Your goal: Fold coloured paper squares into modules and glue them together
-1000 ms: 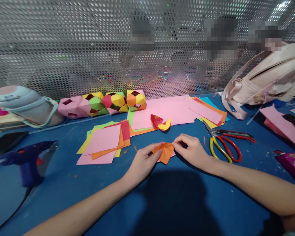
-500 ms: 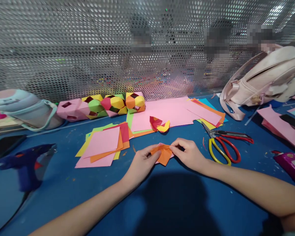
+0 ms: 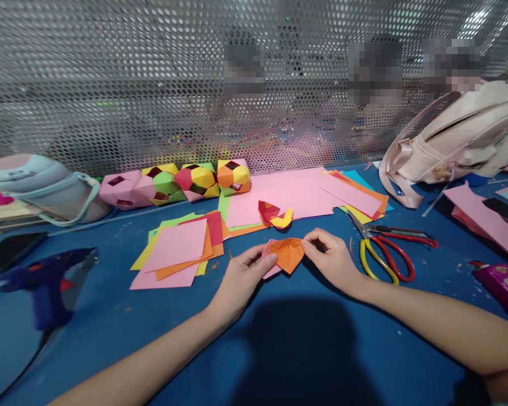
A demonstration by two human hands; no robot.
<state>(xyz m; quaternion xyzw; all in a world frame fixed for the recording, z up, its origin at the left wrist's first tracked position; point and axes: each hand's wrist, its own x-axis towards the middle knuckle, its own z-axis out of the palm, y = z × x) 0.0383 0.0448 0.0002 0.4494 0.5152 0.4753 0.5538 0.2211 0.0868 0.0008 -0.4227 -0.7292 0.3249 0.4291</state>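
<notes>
Between my two hands is a folded orange paper piece (image 3: 288, 255) with a pink folded paper (image 3: 269, 270) showing at its left side. My left hand (image 3: 246, 276) pinches the left part, thumb on top where pink and orange meet. The orange piece's right corner is pinched by my right hand (image 3: 331, 259), thumb against fingertips. Just beyond lie a red folded paper piece (image 3: 267, 213) and a yellow one (image 3: 283, 219). How the orange and pink layers join is hidden under my left fingers.
Left: paper squares (image 3: 175, 245), a blue glue gun (image 3: 46, 282), a bottle (image 3: 46, 189). Behind: folded paper balls (image 3: 197, 180), pink sheets (image 3: 288, 192), a perforated metal panel (image 3: 152, 113). Right: scissors (image 3: 381, 259), pliers (image 3: 402, 232), a backpack (image 3: 457, 141), a purple tool (image 3: 499, 285).
The orange piece has shifted rightward across the pink one, so more pink shows at left. My right hand has moved slightly right and up with its corner.
</notes>
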